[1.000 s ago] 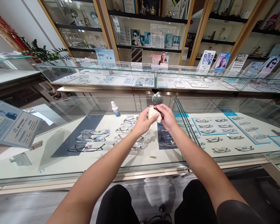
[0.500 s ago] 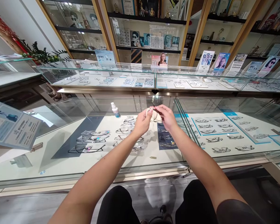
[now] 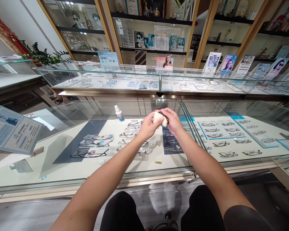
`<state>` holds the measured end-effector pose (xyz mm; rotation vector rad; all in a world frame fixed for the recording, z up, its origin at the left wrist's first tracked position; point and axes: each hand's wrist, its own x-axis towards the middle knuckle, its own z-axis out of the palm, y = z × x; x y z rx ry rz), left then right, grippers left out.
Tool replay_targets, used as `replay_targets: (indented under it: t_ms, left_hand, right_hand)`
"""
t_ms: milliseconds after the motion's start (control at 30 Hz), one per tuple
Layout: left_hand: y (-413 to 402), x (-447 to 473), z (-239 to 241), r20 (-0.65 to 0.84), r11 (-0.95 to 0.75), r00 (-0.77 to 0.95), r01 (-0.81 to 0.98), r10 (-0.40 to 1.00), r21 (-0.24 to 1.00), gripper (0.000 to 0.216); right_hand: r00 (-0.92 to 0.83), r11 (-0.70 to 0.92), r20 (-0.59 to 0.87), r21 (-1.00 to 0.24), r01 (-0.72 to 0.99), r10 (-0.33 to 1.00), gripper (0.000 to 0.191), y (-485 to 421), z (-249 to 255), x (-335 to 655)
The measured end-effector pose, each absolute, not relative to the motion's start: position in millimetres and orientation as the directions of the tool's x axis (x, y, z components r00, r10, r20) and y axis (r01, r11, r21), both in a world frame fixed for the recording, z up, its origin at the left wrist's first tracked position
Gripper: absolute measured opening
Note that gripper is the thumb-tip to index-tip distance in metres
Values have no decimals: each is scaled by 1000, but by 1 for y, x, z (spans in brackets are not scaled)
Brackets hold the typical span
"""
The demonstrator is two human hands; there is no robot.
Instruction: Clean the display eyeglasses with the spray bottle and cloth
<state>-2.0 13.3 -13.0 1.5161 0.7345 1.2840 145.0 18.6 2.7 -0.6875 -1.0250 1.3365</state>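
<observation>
Both my hands meet above the glass counter (image 3: 139,166). My left hand (image 3: 148,125) is closed round a cream-white cloth (image 3: 157,117), which is bunched between the two hands. My right hand (image 3: 172,121) pinches a pair of glasses at the cloth; one round lens (image 3: 159,102) sticks up above my fingers, and the rest of the frame is hidden by cloth and fingers. Under the glass below my hands lie several spectacle frames (image 3: 130,133) on white and dark mats.
A small white spray bottle (image 3: 119,113) stands on the counter left of my hands. A leaflet stand (image 3: 12,128) is at the far left. A second glass showcase (image 3: 159,81) runs behind, with shelves beyond. My knees (image 3: 159,208) are below the counter edge.
The cloth was spread thin half a second ago and is bunched between my fingers again, as it was a second ago. My hands have stayed in the same place.
</observation>
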Motion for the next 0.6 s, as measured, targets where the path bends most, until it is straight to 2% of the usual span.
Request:
replay_targets:
  t_ms: [200,400,500,600]
  left_hand:
    - [12,-2,-11,403,-393,92,-111,910,913,56]
    - [12,-3,-10,411,-408,38,-79,911,910,52]
    - [11,-1,-10,435,-430,75,-72,897,900,58]
    - [11,1,-10,441,-433,194,-89,876,897,65]
  right_hand:
    - [-94,171,227,-899,-404,969,30,15,2,143]
    - [-73,199,251,-887,-416,965,28,12,2,140]
    - [-60,176,228,-872,-456,972,28,13,4,142]
    - [-20,156,191,-855,-495,981,28,16,7,145]
